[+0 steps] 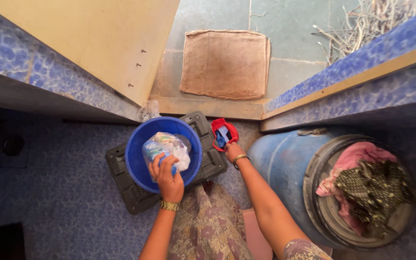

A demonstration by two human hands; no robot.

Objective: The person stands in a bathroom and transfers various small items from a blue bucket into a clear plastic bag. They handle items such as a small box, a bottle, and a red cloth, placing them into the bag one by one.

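Observation:
A blue plastic tub (140, 159) stands on a dark grey upturned crate (126, 192). My left hand (167, 177) grips a clear plastic packet (164, 148) with blue and white contents, held over the tub. My right hand (233, 150) reaches past the tub's right rim and holds a small red pouch (224, 132) with something blue inside it, at the crate's far corner. Both wrists wear bangles.
A big blue barrel (280, 163) stands at the right, with pink and dark patterned cloths (367, 183) on its lid. A brown sack mat (225, 62) lies beyond the doorstep. Dry twigs (371, 24) lie at the far right. A yellow door (97, 43) hangs open at left.

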